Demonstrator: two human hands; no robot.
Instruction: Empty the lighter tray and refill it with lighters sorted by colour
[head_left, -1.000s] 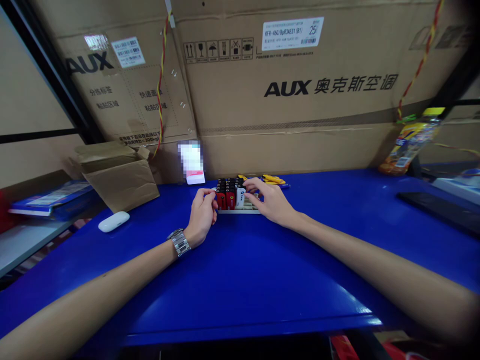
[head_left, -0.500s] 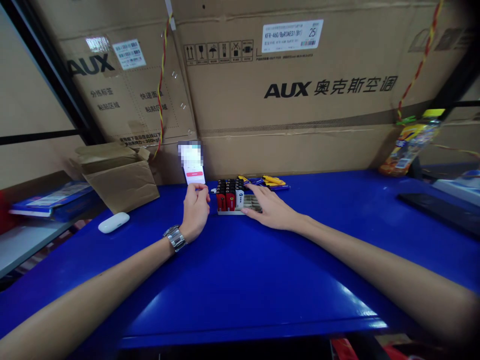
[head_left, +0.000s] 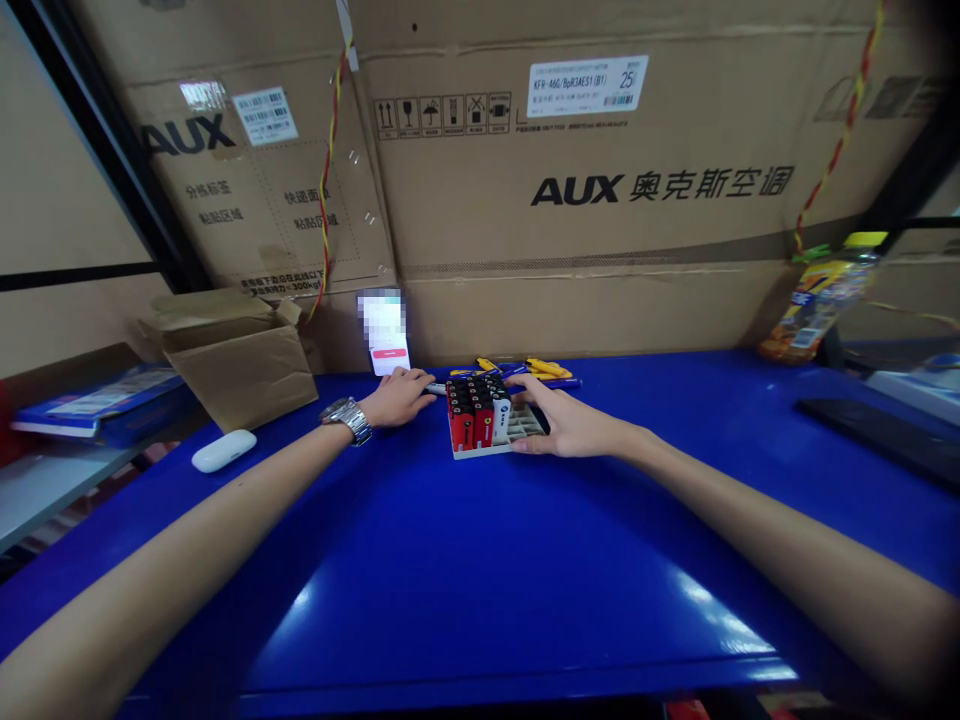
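Note:
My right hand [head_left: 566, 418] grips the right end of a pale, gridded lighter tray [head_left: 523, 432], thumb in front and fingers behind. Red lighters [head_left: 463, 430] with black tops fill the tray's left side in rows. Beside them stand white lighters [head_left: 502, 415], while several cells near my right hand hold nothing. Left of the tray, my left hand [head_left: 401, 397], with a metal watch on the wrist, lies low over the table with fingers stretched rightward. By its fingertips is a small, slim whitish object [head_left: 435, 388], partly hidden; whether they touch it, I cannot tell.
Yellow and blue pens [head_left: 544, 370] lie behind the tray. A lit phone [head_left: 386, 335] leans against the large carton [head_left: 585, 270]. On the left are a small cardboard box [head_left: 244, 365] and a white earbud case [head_left: 223, 451]; a drink bottle [head_left: 817, 300] stands at the right.
The tray has shifted toward me and slightly right, now tilted, with my right hand closed on its end. My left hand has lowered from beside the phone and stretched out to the right.

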